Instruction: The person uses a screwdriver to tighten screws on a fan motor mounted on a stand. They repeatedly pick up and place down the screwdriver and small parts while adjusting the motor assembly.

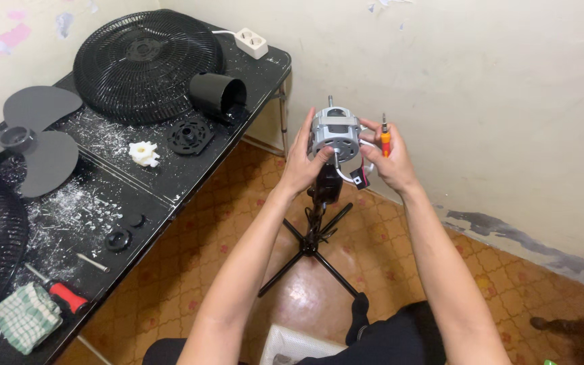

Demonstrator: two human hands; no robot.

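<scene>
Black table (190, 182), hands (303, 165) gripping fan motor (336, 135)

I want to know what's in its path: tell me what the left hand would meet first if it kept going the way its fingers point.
The left hand points up and away and already grips the silver fan motor, so that comes first. Beyond it stands only the pale wall, though depth is hard to judge.

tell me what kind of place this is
Probably a home repair corner, not a proper workshop: patterned floor tiles, a peeling wall, and a black folding table holding fan grille and fan blade.
</scene>
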